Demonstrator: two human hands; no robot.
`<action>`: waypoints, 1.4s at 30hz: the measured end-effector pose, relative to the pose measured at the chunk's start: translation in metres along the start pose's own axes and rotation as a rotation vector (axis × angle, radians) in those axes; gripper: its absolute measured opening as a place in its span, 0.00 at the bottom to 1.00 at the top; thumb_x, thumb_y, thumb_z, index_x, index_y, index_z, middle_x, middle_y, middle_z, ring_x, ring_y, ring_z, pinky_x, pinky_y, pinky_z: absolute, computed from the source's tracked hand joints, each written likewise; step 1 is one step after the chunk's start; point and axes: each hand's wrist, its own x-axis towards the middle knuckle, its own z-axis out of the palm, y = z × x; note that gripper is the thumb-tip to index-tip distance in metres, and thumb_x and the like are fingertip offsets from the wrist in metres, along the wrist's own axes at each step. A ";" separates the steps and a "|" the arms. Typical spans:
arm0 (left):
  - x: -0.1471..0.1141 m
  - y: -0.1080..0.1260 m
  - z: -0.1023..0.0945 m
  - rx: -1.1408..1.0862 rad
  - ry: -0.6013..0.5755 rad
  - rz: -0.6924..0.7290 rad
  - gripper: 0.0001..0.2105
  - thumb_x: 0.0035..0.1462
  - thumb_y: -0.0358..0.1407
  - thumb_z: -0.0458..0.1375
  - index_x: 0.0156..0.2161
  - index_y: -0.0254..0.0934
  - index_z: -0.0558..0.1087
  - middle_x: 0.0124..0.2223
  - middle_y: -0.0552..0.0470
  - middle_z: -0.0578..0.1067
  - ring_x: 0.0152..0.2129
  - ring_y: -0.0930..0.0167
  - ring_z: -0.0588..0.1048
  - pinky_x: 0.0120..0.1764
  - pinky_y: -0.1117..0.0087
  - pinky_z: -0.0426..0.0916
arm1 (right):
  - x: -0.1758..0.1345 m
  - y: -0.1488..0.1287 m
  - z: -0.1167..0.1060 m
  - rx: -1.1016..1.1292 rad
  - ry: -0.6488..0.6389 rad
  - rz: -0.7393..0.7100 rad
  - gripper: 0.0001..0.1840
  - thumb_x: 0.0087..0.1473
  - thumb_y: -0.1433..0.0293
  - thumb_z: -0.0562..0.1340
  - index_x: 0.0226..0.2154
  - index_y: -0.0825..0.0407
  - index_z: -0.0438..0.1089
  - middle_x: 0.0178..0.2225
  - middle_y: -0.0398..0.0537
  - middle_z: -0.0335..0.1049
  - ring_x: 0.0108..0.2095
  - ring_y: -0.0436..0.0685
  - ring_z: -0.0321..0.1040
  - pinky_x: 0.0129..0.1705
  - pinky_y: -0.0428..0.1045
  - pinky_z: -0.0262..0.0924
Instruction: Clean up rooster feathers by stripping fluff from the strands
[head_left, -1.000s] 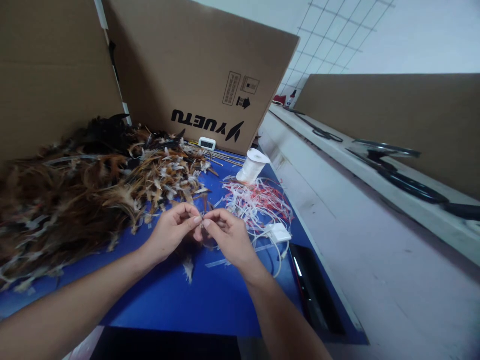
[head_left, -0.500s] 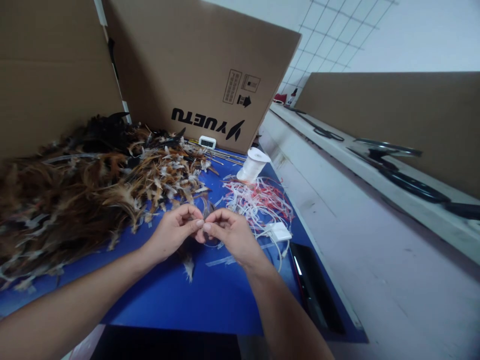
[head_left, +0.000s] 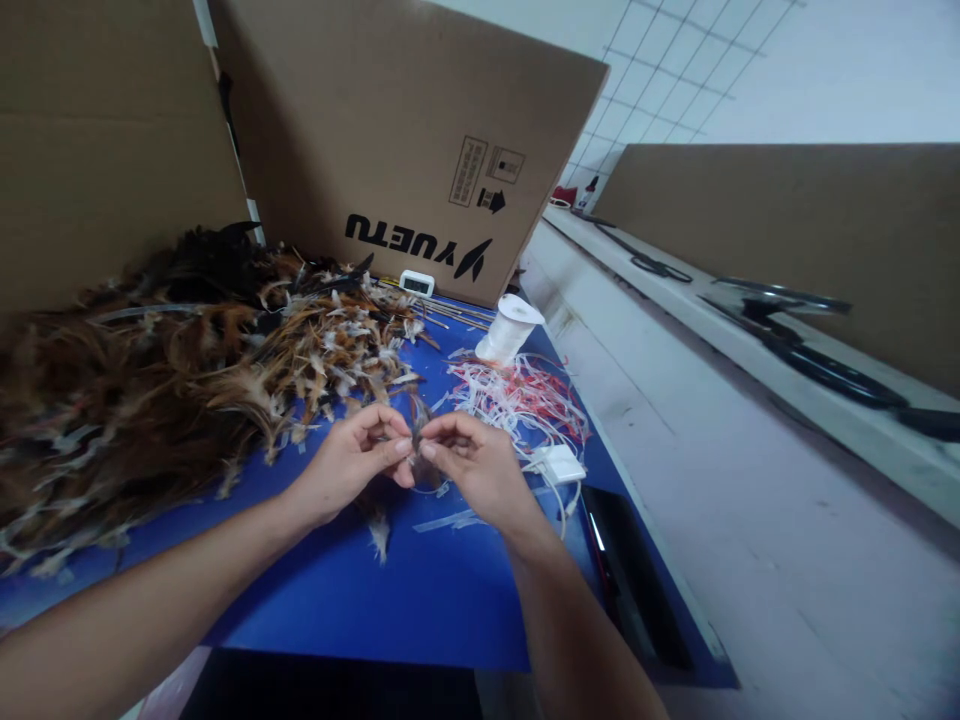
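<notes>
Over the blue table my left hand (head_left: 364, 462) is closed in a pinch. A thin, dark greyish feather (head_left: 418, 412) shows at its fingertips, its edges blurred. My right hand (head_left: 478, 468) is also closed in a pinch, a small gap away from the left; what its fingertips hold is too small to make out. Below my left hand hangs or lies another feather (head_left: 380, 540) with a pale, fluffy end. To the left spreads a big heap of brown, black and white feathers (head_left: 225, 390).
Behind my right hand lie tangled white and red strips (head_left: 517, 395) and a white spool (head_left: 511, 328). A white adapter (head_left: 559, 463) with a cable and a black glossy object (head_left: 637, 580) are at right. Cardboard (head_left: 405, 130) stands behind; scissors (head_left: 660, 268) rest on the ledge.
My fingertips were touching; now my right hand has moved slightly right, leaving a small gap with the feather showing more clearly. My left hand has barely moved.
</notes>
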 end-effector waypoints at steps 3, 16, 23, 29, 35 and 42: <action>0.000 0.000 0.000 -0.015 -0.021 0.001 0.09 0.53 0.35 0.62 0.35 0.36 0.66 0.24 0.57 0.74 0.20 0.74 0.75 0.29 0.72 0.71 | 0.000 -0.001 -0.001 -0.030 0.032 -0.036 0.05 0.47 0.72 0.64 0.31 0.51 0.71 0.28 0.43 0.72 0.29 0.50 0.68 0.33 0.47 0.63; 0.000 0.000 -0.001 -0.048 -0.056 -0.132 0.09 0.49 0.35 0.64 0.34 0.35 0.70 0.24 0.57 0.74 0.20 0.75 0.75 0.27 0.74 0.70 | -0.005 -0.012 -0.001 -0.051 0.031 -0.165 0.05 0.47 0.75 0.63 0.30 0.51 0.69 0.28 0.41 0.71 0.30 0.50 0.68 0.34 0.47 0.64; 0.000 -0.001 -0.001 0.018 -0.076 -0.181 0.09 0.48 0.35 0.65 0.33 0.33 0.72 0.22 0.56 0.74 0.18 0.75 0.74 0.26 0.75 0.69 | -0.008 -0.015 -0.002 -0.160 -0.027 -0.257 0.03 0.52 0.72 0.62 0.33 0.50 0.70 0.31 0.41 0.71 0.33 0.50 0.68 0.36 0.46 0.63; 0.001 -0.002 -0.001 0.021 -0.105 -0.214 0.09 0.47 0.35 0.66 0.31 0.33 0.72 0.22 0.56 0.73 0.17 0.75 0.73 0.25 0.75 0.69 | -0.008 -0.011 -0.003 -0.355 -0.081 -0.416 0.06 0.55 0.76 0.58 0.33 0.49 0.69 0.32 0.43 0.71 0.36 0.51 0.66 0.41 0.48 0.61; 0.001 -0.002 -0.002 -0.012 -0.079 -0.244 0.09 0.46 0.35 0.66 0.31 0.33 0.72 0.22 0.56 0.73 0.17 0.76 0.72 0.24 0.74 0.70 | -0.006 -0.010 -0.005 -0.300 -0.092 -0.393 0.07 0.57 0.73 0.56 0.37 0.49 0.69 0.35 0.44 0.71 0.37 0.51 0.67 0.42 0.48 0.62; 0.000 0.001 -0.005 -0.049 -0.101 -0.169 0.06 0.48 0.32 0.65 0.30 0.34 0.71 0.20 0.57 0.74 0.17 0.76 0.73 0.26 0.75 0.70 | -0.004 -0.010 -0.011 -0.170 -0.211 -0.212 0.13 0.55 0.74 0.56 0.42 0.49 0.71 0.38 0.44 0.72 0.38 0.51 0.69 0.38 0.47 0.63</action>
